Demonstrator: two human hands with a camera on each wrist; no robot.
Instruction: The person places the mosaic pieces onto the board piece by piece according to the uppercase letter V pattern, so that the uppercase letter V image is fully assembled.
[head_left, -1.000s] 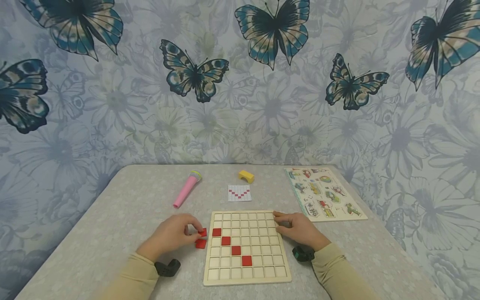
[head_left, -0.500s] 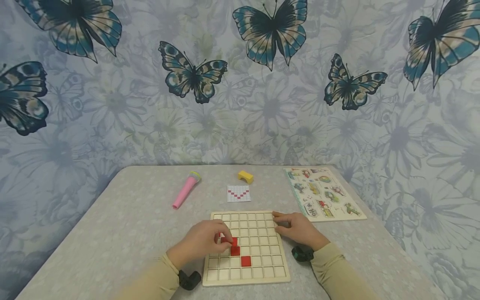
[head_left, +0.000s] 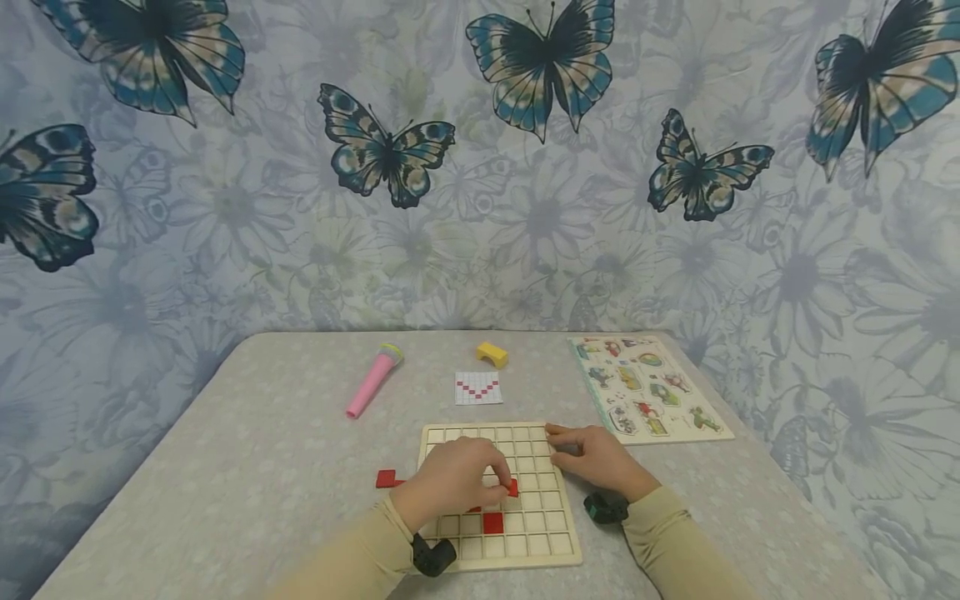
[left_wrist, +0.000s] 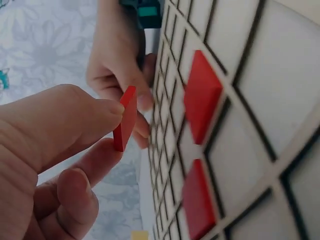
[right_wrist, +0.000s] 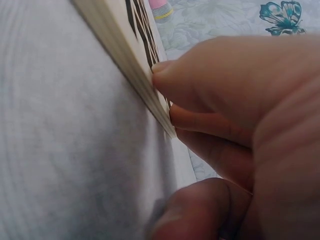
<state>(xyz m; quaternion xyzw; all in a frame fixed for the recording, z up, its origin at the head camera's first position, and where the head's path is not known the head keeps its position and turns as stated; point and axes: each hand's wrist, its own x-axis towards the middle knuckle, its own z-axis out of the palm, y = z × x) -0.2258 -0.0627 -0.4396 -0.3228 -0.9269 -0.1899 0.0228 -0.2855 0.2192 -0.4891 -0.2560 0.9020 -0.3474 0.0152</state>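
Observation:
My left hand [head_left: 453, 475] pinches a red square tile [left_wrist: 126, 120] between thumb and fingertip, tilted on edge above the wooden grid board [head_left: 540, 533]. A red tile [head_left: 492, 523] sits in a cell below this hand; others in the grid are partly or wholly hidden behind it. In the left wrist view, two board tiles [left_wrist: 202, 97] show beside the held one. With fingers mostly extended, my right hand [head_left: 600, 458] touches the board's right edge near its far corner. The right wrist view shows the thumb on the board's rim [right_wrist: 117, 55].
Loose red tiles [head_left: 386, 478] lie left of the board. Behind it are a printed pattern card [head_left: 477, 388], a yellow arch block [head_left: 492, 354] and a pink toy microphone [head_left: 372, 383]. A picture puzzle board [head_left: 652, 392] lies at the back right of the table.
My left hand has picked up a red tile from the left of the board and carried it rightward over the grid. My right hand has stayed at the board's edge.

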